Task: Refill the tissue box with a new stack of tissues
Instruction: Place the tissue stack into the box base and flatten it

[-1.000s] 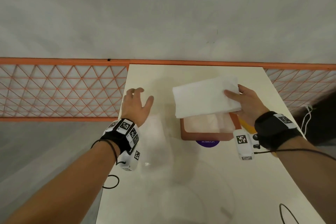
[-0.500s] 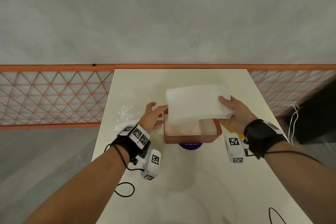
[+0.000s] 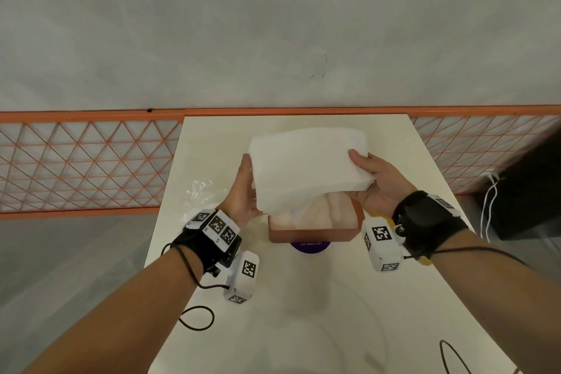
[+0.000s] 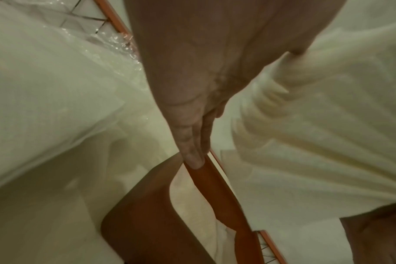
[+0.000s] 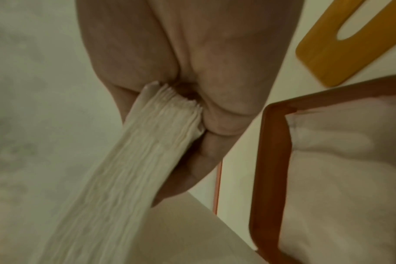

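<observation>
A thick white stack of tissues [image 3: 306,161] hangs tilted just above the open orange tissue box [image 3: 309,235], which has a few crumpled tissues inside. My right hand [image 3: 379,179] grips the stack's right end, thumb on top and fingers underneath; the right wrist view shows the stack [image 5: 115,178] squeezed in my right hand [image 5: 192,53] beside the box rim [image 5: 269,160]. My left hand [image 3: 243,188] lies flat against the stack's left end. In the left wrist view its straight fingers [image 4: 192,142] reach down to the box rim [image 4: 219,196], with the stack [image 4: 317,125] beside them.
A wooden lid with a slot [image 5: 328,44] lies on the white table to the right of the box. Crumpled clear plastic wrap [image 3: 200,188] sits left of my left hand. A purple sticker [image 3: 309,244] shows under the box's front. An orange lattice fence [image 3: 85,161] flanks the narrow table.
My left hand has swung right from the table's left side to the stack's left end. The right hand keeps its grip, and the stack now sits more squarely over the box.
</observation>
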Action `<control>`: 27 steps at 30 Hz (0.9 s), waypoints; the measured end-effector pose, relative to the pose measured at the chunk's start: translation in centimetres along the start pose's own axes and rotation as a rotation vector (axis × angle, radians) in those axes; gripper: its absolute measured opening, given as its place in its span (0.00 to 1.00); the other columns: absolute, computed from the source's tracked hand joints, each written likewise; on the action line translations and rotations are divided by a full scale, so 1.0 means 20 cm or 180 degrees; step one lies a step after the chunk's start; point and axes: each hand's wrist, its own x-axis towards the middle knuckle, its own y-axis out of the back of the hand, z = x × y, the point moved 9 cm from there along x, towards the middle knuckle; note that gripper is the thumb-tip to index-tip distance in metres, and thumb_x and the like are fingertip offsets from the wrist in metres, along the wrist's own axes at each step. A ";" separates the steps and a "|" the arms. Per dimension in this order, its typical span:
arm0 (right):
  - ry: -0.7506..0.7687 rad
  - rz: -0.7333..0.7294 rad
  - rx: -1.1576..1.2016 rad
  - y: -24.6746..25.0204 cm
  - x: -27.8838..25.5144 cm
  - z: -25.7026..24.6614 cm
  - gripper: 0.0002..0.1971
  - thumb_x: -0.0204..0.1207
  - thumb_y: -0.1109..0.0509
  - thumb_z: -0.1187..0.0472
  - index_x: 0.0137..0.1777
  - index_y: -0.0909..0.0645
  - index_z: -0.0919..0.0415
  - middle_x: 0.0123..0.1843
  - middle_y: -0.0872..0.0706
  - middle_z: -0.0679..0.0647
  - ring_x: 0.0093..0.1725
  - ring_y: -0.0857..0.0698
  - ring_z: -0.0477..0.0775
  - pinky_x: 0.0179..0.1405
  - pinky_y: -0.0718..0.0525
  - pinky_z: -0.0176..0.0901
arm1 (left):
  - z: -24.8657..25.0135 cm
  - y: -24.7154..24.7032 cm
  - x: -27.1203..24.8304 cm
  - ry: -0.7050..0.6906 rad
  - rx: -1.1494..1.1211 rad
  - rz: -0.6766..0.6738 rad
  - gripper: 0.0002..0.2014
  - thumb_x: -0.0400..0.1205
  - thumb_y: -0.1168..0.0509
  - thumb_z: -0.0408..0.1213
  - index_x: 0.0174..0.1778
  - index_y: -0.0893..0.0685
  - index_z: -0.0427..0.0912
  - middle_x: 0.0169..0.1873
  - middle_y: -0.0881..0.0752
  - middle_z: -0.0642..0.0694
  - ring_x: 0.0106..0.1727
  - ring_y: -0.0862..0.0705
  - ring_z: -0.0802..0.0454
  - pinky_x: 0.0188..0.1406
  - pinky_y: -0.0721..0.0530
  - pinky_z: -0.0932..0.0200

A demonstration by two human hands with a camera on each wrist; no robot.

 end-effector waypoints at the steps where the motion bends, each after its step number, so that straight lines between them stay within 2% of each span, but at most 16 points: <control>1: 0.0002 -0.0026 0.0049 -0.02 0.00 -0.01 0.24 0.77 0.32 0.59 0.73 0.25 0.61 0.69 0.15 0.61 0.67 0.15 0.63 0.57 0.12 0.58 | 0.01 -0.02 -0.01 -0.0019 -0.0101 -0.0016 0.38 0.76 0.56 0.77 0.70 0.19 0.58 0.63 0.11 0.46 0.61 0.13 0.44 0.58 0.14 0.46; 2: 0.0000 -0.0068 0.0104 -0.04 -0.01 -0.02 0.24 0.77 0.32 0.59 0.72 0.24 0.61 0.69 0.15 0.61 0.66 0.15 0.63 0.55 0.11 0.57 | 0.01 -0.02 -0.01 -0.0035 -0.0184 -0.0046 0.37 0.79 0.60 0.74 0.64 0.16 0.56 0.55 0.08 0.48 0.53 0.10 0.47 0.53 0.13 0.48; 4: -0.0024 -0.0142 0.0209 -0.08 -0.02 -0.03 0.22 0.76 0.32 0.58 0.70 0.22 0.62 0.68 0.15 0.61 0.65 0.14 0.62 0.51 0.10 0.54 | 0.00 -0.05 -0.02 0.0006 -0.0375 -0.0120 0.36 0.80 0.61 0.72 0.56 0.14 0.54 0.44 0.07 0.47 0.41 0.10 0.46 0.54 0.16 0.43; 5: -0.0039 -0.0174 0.0249 -0.10 -0.02 -0.04 0.22 0.75 0.31 0.58 0.69 0.22 0.61 0.67 0.14 0.61 0.65 0.14 0.62 0.50 0.09 0.52 | -0.01 -0.06 -0.02 0.0028 -0.0470 -0.0184 0.37 0.80 0.60 0.73 0.56 0.14 0.52 0.45 0.08 0.44 0.42 0.09 0.42 0.58 0.17 0.39; 8: -0.0017 -0.0193 0.0201 -0.10 -0.03 -0.06 0.20 0.75 0.32 0.58 0.67 0.21 0.60 0.66 0.13 0.60 0.65 0.14 0.62 0.54 0.10 0.53 | 0.00 -0.09 -0.03 0.0117 -0.0810 -0.0395 0.46 0.75 0.58 0.78 0.69 0.18 0.46 0.63 0.13 0.34 0.60 0.14 0.29 0.62 0.17 0.32; 10: 0.0042 -0.0154 0.0012 -0.07 -0.03 -0.08 0.17 0.78 0.33 0.59 0.67 0.21 0.59 0.65 0.13 0.60 0.65 0.14 0.62 0.59 0.13 0.57 | 0.02 -0.06 -0.03 0.0085 -0.1101 -0.0400 0.48 0.73 0.57 0.80 0.73 0.21 0.46 0.69 0.16 0.36 0.65 0.16 0.31 0.61 0.15 0.33; 12: 0.0097 -0.0043 -0.0366 -0.01 -0.02 -0.09 0.17 0.80 0.34 0.59 0.69 0.22 0.57 0.66 0.13 0.58 0.65 0.15 0.62 0.61 0.14 0.60 | 0.07 -0.02 -0.03 -0.0040 -0.1246 -0.0277 0.44 0.74 0.53 0.78 0.72 0.23 0.49 0.65 0.16 0.37 0.64 0.16 0.33 0.65 0.19 0.33; 13: 0.0112 0.0024 -0.0580 0.03 -0.01 -0.09 0.19 0.80 0.33 0.59 0.71 0.24 0.57 0.67 0.14 0.58 0.66 0.15 0.62 0.63 0.16 0.62 | 0.09 0.00 -0.03 -0.0116 -0.1124 -0.0218 0.38 0.76 0.50 0.75 0.71 0.23 0.50 0.59 0.15 0.34 0.57 0.14 0.34 0.62 0.18 0.36; 14: 0.0111 0.0113 -0.0776 0.07 0.01 -0.08 0.21 0.80 0.32 0.59 0.73 0.25 0.57 0.69 0.15 0.58 0.67 0.15 0.62 0.65 0.17 0.64 | 0.12 0.00 -0.03 -0.0166 -0.0892 -0.0157 0.30 0.80 0.46 0.69 0.69 0.23 0.51 0.52 0.14 0.35 0.47 0.12 0.37 0.54 0.14 0.41; 15: 0.0100 0.0186 -0.0923 0.10 0.02 -0.06 0.22 0.80 0.31 0.59 0.74 0.26 0.57 0.69 0.16 0.58 0.66 0.15 0.62 0.65 0.17 0.64 | 0.13 0.00 -0.03 -0.0206 -0.0604 -0.0085 0.22 0.83 0.41 0.60 0.69 0.24 0.53 0.47 0.14 0.38 0.40 0.13 0.42 0.46 0.12 0.45; 16: 0.0092 0.0282 -0.1034 0.13 0.03 -0.05 0.23 0.80 0.30 0.60 0.74 0.26 0.58 0.69 0.16 0.58 0.66 0.15 0.62 0.64 0.17 0.64 | 0.14 -0.01 -0.03 -0.0288 -0.0335 -0.0009 0.19 0.84 0.37 0.50 0.70 0.28 0.55 0.45 0.14 0.40 0.38 0.13 0.44 0.41 0.10 0.47; 18: 0.0047 0.0461 -0.1142 0.19 0.05 -0.01 0.22 0.78 0.30 0.62 0.72 0.25 0.61 0.69 0.16 0.61 0.65 0.15 0.65 0.64 0.16 0.65 | 0.14 -0.02 -0.02 -0.0479 0.0113 0.0017 0.29 0.83 0.32 0.32 0.72 0.37 0.59 0.48 0.14 0.40 0.43 0.12 0.44 0.41 0.08 0.45; 19: 0.0006 0.0574 -0.1159 0.23 0.05 0.01 0.22 0.77 0.32 0.64 0.71 0.25 0.65 0.69 0.17 0.64 0.65 0.16 0.67 0.64 0.17 0.66 | 0.14 -0.03 -0.02 -0.0552 0.0304 0.0034 0.31 0.82 0.32 0.27 0.71 0.39 0.58 0.48 0.14 0.39 0.45 0.12 0.42 0.43 0.09 0.43; 22: -0.0076 0.0946 -0.1579 0.31 0.06 0.04 0.18 0.77 0.35 0.70 0.67 0.23 0.72 0.66 0.17 0.69 0.61 0.16 0.69 0.58 0.15 0.62 | 0.11 -0.03 0.00 -0.0634 0.0581 0.0212 0.27 0.80 0.32 0.23 0.60 0.37 0.56 0.41 0.17 0.38 0.41 0.14 0.41 0.44 0.11 0.40; 25: -0.0117 0.1119 -0.2295 0.36 0.07 0.04 0.18 0.78 0.31 0.69 0.67 0.22 0.69 0.61 0.14 0.66 0.49 0.13 0.59 0.41 0.14 0.48 | 0.08 -0.03 0.04 -0.0552 0.0927 0.0277 0.23 0.78 0.30 0.24 0.46 0.30 0.60 0.39 0.18 0.38 0.42 0.15 0.38 0.50 0.13 0.33; 27: -0.0182 0.1219 -0.2675 0.40 0.08 0.05 0.21 0.76 0.26 0.64 0.67 0.24 0.64 0.58 0.14 0.64 0.49 0.12 0.59 0.43 0.12 0.50 | 0.06 -0.02 0.07 -0.0508 0.1384 0.0354 0.19 0.77 0.29 0.28 0.38 0.24 0.60 0.39 0.17 0.38 0.41 0.14 0.39 0.48 0.12 0.38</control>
